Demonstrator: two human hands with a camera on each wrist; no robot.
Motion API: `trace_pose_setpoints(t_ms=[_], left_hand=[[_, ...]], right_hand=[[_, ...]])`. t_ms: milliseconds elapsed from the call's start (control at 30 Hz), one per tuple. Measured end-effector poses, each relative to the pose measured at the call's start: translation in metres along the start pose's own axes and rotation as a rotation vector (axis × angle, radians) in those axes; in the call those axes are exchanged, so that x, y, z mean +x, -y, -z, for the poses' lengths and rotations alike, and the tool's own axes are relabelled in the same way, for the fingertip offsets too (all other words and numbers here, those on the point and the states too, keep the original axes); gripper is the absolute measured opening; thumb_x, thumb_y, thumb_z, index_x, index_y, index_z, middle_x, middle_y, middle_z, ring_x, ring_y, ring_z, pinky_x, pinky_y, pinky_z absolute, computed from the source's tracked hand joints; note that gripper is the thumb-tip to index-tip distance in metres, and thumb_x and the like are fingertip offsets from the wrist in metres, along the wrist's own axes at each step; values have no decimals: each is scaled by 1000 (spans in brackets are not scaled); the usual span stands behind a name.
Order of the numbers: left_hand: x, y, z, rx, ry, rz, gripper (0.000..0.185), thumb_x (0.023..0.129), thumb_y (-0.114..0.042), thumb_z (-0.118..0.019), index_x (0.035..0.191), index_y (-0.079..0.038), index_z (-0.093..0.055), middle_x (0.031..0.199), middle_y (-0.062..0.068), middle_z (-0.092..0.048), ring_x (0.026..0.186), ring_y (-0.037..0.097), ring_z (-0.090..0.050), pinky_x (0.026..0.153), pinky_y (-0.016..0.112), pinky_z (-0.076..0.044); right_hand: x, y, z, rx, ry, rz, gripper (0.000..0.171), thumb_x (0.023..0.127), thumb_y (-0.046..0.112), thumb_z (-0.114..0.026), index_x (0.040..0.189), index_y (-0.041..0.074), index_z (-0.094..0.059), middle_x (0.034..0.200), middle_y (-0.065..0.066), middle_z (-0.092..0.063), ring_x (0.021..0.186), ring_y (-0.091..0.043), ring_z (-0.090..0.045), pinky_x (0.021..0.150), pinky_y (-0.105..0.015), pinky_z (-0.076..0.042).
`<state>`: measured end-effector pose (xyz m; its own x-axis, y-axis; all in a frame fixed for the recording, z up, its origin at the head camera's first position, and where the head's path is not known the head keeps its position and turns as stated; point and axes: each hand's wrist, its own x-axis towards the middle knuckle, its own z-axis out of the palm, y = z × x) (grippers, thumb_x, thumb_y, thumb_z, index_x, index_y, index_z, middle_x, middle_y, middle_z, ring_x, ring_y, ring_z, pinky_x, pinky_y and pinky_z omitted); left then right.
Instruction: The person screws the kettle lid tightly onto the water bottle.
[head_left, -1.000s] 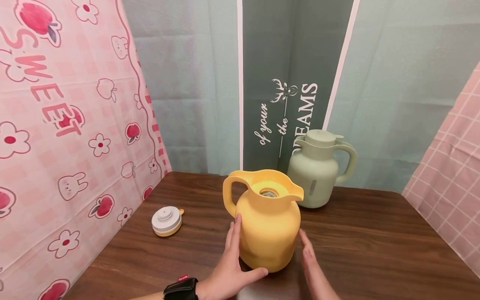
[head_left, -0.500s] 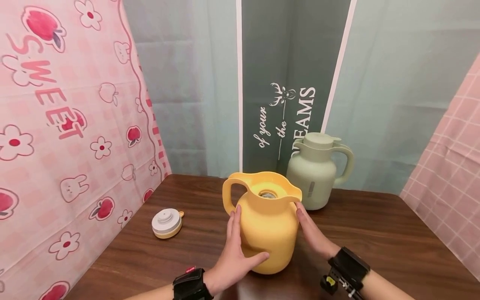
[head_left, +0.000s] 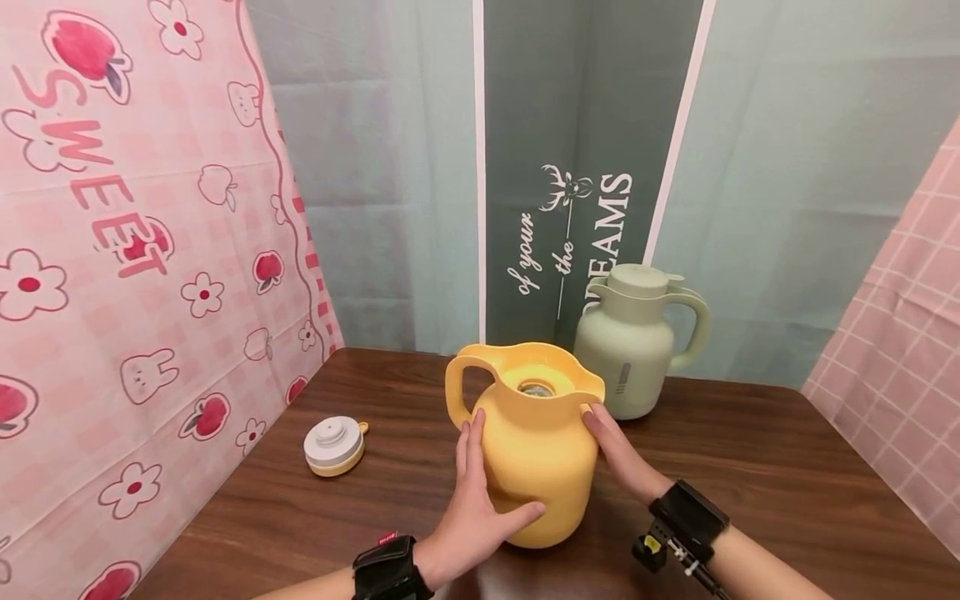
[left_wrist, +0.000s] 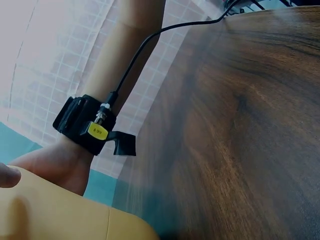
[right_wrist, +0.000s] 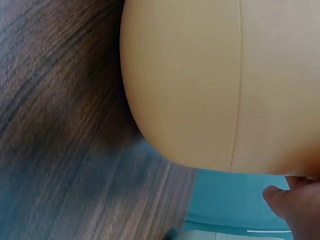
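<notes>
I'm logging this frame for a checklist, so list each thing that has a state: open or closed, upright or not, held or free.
yellow jug: upright on the table, lid off, mouth open, held from both sides.
lid: off, lying free on the table left of the yellow jug.
green jug: upright, lid on, untouched.
left hand: fingers straight against the yellow jug's left side.
right hand: fingers straight against its right side.

Right hand (head_left: pixel 617 454) now flat against yellow jug (head_left: pixel 534 454) — both hands cupping.
</notes>
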<state>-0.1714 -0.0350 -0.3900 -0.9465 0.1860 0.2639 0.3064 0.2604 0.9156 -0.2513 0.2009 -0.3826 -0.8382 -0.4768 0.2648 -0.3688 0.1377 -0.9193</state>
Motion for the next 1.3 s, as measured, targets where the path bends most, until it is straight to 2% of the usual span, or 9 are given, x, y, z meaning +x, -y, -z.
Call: trace_pose_setpoints(t_ms=[167,333,533,700,833,933,1100,1300], left_hand=[[4,1,0,-7,-16,-8,116,73,-39,-82,151,-32,4,155,13,10,141,32,0,106,57,-18],[9,2,-1,-21,-40,-2,119,69,-40,-84,151,-33,2,155,4,4,141,24,-8,107,51,-20],[13,4,-2,-78,-43,-23,117,69,-36,-85,150,-34,-1,152,-3,-5,135,17,-22,105,48,-24],[16,6,-1,-151,-34,-39,114,70,-31,-86,148,-37,-4,150,-3,-10,129,14,-32,103,45,-28],[19,7,-1,-166,-34,-49,115,68,-29,-87,150,-34,-6,148,-2,-16,126,13,-36,103,44,-29],[21,8,0,-159,-39,-49,117,67,-29,-88,152,-28,-7,148,-2,-17,126,13,-35,103,43,-29],[23,10,2,-128,-46,-55,116,67,-31,-88,152,-26,-9,145,-1,-19,126,15,-35,102,43,-32],[26,15,7,-135,-9,-93,115,68,-28,-87,153,-28,-8,145,3,-21,125,17,-35,100,42,-34]], right_hand=[[-3,1,-2,-6,-14,-10,51,106,30,-19,147,0,-12,144,-22,-23,121,1,-36,95,-15,-33],[-6,1,-6,-14,1,26,52,106,27,-19,151,8,0,151,-19,-11,129,-2,-27,97,-14,-30],[-12,4,-11,-12,3,88,54,105,22,-22,152,24,5,155,-13,-2,138,-19,-13,100,-12,-23],[-18,9,-17,-14,-27,65,57,104,19,-28,152,25,3,154,-11,-4,137,-28,-11,100,-13,-23],[-24,10,-21,-45,-55,25,58,104,18,-34,151,25,0,153,-10,-9,136,-22,-19,99,-14,-28],[-29,9,-23,-63,-62,31,65,102,15,-39,151,28,1,154,-10,-8,135,-13,-23,99,-14,-28],[-35,6,-23,-97,-56,66,77,99,12,-46,151,34,7,157,-6,1,138,-2,-13,100,-10,-22],[-42,4,-23,-185,-61,121,89,94,10,-58,152,29,7,158,-4,5,140,-2,-3,100,-6,-14]])
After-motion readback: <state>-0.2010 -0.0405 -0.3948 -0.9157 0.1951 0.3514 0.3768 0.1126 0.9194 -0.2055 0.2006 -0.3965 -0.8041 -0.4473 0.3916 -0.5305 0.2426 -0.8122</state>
